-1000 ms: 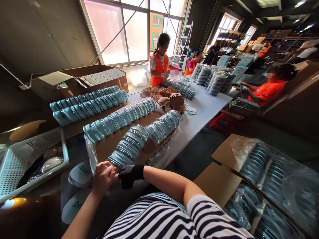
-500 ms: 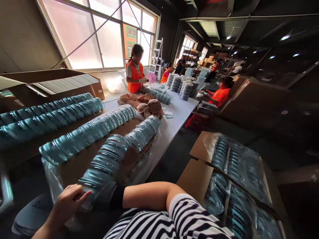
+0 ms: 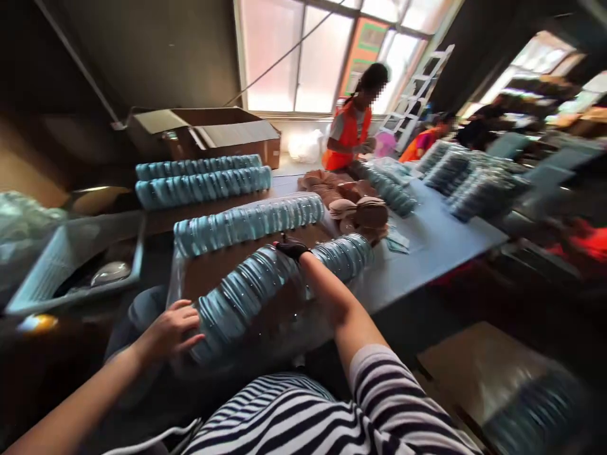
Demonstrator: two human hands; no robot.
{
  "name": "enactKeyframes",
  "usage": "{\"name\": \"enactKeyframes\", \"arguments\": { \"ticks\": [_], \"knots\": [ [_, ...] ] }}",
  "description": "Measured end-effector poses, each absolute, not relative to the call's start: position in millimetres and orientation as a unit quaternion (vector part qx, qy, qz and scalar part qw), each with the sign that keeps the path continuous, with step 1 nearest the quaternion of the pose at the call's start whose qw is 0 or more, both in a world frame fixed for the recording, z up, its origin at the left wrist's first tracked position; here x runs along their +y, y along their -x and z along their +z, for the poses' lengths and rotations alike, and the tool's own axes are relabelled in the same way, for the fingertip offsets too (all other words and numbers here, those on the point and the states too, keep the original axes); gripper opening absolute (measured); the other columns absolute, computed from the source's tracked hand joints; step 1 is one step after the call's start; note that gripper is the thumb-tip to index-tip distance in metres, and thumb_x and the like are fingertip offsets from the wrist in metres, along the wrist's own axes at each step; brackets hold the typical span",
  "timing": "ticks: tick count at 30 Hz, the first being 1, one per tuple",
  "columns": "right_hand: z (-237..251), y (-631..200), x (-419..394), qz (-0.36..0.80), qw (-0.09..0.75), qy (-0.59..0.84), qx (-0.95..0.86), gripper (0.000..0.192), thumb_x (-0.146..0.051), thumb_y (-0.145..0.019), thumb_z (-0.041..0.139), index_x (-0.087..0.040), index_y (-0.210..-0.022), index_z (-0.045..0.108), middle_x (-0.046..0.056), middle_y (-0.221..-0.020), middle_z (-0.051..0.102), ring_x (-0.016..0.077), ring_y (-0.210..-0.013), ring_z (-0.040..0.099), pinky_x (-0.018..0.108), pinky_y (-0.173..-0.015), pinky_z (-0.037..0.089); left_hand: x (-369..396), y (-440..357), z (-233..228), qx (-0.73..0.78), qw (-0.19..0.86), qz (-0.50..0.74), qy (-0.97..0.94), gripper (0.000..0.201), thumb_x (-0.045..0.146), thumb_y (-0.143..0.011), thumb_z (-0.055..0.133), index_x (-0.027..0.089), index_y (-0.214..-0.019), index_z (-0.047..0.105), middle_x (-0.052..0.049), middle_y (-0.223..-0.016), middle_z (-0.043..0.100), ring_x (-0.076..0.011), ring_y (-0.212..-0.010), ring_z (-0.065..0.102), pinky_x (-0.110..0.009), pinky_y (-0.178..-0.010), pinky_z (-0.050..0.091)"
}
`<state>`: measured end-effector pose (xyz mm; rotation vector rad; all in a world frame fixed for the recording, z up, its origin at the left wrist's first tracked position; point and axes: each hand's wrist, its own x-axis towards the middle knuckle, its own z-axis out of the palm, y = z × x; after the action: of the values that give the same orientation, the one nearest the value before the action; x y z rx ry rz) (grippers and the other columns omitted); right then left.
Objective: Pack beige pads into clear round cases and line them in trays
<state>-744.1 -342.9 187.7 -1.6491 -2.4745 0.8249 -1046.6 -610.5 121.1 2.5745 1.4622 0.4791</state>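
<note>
At the far left of the frame a pale perforated plastic tray (image 3: 71, 265) is sitting beside the work, blurred.

Just right of it, low in the picture, the bare left hand (image 3: 171, 330) is pressing flat, fingers spread, against the near end of a long row of pale blue, round, transparent discs stacked edge to edge (image 3: 265, 281). Half a second ago this hand was lying on top of that end; now it is capping it.

The row is lying across a brown cardboard sheet (image 3: 222, 262) at centre frame, and it is bulging upward in the middle.

At centre, the black-gloved right hand (image 3: 290, 248) is now reaching well up the row, where a second ago it was down beside the left hand. Its fingers are curling over the discs and dividing the row there. Judging from this, the hands are bracketing one section of discs to lift away together.

Further right, brown moulded cups (image 3: 358, 202) are lying on the white table (image 3: 446, 240), and a person in an orange vest (image 3: 348, 129) is working at upper centre.
</note>
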Motion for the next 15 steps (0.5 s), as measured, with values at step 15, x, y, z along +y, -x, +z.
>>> {"name": "enactKeyframes", "arguments": {
  "ticks": [15],
  "knots": [
    [149,759,-412,0.249,0.004,0.381,-0.89,0.057,-0.039,-0.093,0.052,-0.015,-0.144,0.04,0.02,-0.148,0.044,0.0289,-0.122,0.058,0.038,-0.095,0.048,-652,1004,85,0.769,0.199,0.575,-0.194,0.071,0.055,-0.07,0.068,0.022,-0.128,0.042,-0.016,-0.145,0.045,-0.0293,-0.13,0.05,-0.045,-0.11,0.037]
  ]
}}
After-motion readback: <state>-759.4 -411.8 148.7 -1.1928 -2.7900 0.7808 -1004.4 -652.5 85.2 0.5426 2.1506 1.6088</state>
